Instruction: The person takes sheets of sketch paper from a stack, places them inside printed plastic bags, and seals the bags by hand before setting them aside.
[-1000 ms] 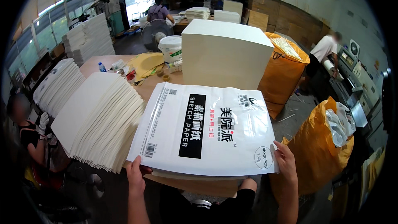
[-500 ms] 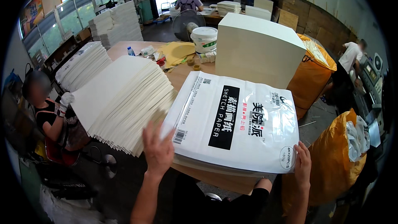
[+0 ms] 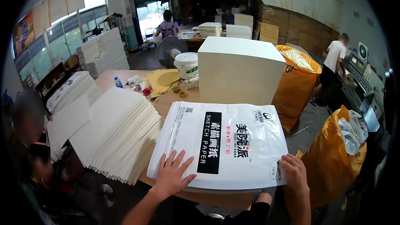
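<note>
1. The white plastic pack (image 3: 227, 154), printed with a black panel, lies flat at the near end of the tan surface (image 3: 164, 107), straight in front of the person; whether anything lies beneath it cannot be told.
2. The left hand (image 3: 171, 179) rests palm down on the pack's near left corner; its grip is spread, the fingers fanned apart over the plastic, with nothing held.
3. The right hand (image 3: 295, 173) is at the pack's near right corner, its fingers bent and touching the top; the thumb is hidden, so one cannot tell whether this grip pinches the edge.
4. Left of the pack, a fanned stack of cream sheets (image 3: 121, 131) slants across the surface; a pile of white packs (image 3: 73, 91) stands beyond it, farther left.
5. Behind the pack rises a tall block of white paper (image 3: 237, 75); beside the block stand a white bucket (image 3: 186, 65) and, farther left, yellow sheets (image 3: 160, 79), scissors (image 3: 154, 98) and a blue bottle (image 3: 118, 82).
6. To the right, on the floor, are an orange sack (image 3: 298, 96) filled with pale strips and a nearer orange bag (image 3: 327, 162) with clear plastic at its mouth; a co-worker in a white shirt (image 3: 336, 54) stands at a machine beyond them.
</note>
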Available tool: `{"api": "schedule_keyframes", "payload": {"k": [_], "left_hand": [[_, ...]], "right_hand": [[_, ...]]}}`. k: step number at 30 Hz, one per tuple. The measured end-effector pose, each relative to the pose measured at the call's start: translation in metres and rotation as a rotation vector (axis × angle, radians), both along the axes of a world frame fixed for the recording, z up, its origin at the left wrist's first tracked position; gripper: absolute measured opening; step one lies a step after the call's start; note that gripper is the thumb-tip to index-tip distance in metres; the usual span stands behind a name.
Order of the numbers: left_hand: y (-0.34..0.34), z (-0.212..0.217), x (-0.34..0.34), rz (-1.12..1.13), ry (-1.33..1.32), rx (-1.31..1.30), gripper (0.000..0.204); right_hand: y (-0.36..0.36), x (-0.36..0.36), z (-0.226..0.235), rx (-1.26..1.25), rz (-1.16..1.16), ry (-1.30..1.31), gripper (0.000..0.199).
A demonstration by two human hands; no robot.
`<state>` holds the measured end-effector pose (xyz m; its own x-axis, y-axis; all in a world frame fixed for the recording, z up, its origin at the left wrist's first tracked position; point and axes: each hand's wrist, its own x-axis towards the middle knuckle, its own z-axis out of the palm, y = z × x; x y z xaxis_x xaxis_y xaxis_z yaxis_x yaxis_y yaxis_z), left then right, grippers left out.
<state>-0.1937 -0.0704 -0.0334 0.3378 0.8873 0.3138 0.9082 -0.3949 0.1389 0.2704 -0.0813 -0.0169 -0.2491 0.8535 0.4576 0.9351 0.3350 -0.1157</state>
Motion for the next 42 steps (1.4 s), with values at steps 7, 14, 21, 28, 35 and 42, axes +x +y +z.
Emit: {"api": "schedule_keyframes", "payload": {"k": [7, 14, 21, 28, 35, 42], "left_hand": [[0.073, 0.041, -0.001, 0.118, 0.163, -0.188, 0.046], [0.252, 0.005, 0.024, 0.097, 0.140, 0.050, 0.062], [0.278, -0.006, 0.035, 0.131, 0.070, -0.160, 0.071], [0.283, -0.016, 0.025, 0.106, 0.083, -0.193, 0.076], [0.288, -0.010, 0.032, 0.105, 0.047, -0.197, 0.075], [0.291, -0.020, 0.025, 0.121, 0.045, -0.159, 0.075]], "right_hand": [[0.001, -0.030, -0.005, -0.070, -0.125, 0.251, 0.024], [0.008, -0.040, -0.033, 0.071, -0.088, 0.274, 0.041], [-0.004, -0.036, -0.037, 0.119, -0.126, 0.280, 0.039], [-0.009, -0.040, -0.035, -0.013, -0.177, 0.104, 0.048], [-0.008, -0.036, -0.033, 0.020, -0.174, 0.116, 0.049], [-0.009, -0.032, -0.051, 0.042, -0.124, 0.410, 0.047]]}}
